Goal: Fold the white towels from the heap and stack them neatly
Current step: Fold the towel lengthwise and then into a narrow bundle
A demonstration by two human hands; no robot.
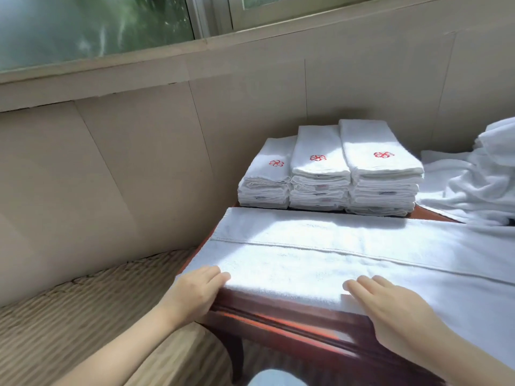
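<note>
A white towel [320, 254] lies spread flat across the dark red wooden table [278, 319], its near long side folded over, with a hem line running across it. My left hand [195, 291] rests at the towel's near left corner, fingers curled on its edge. My right hand [390, 307] lies flat, palm down, on the near edge further right. Behind the towel stand three stacks of folded white towels [328, 174], each with a red emblem on top. The heap of unfolded white towels [479, 179] lies at the far right.
A beige panelled wall [139, 151] runs close behind and to the left of the table, with a window [92, 26] above. A ribbed tan cushion or seat [83, 316] sits low at the left of the table.
</note>
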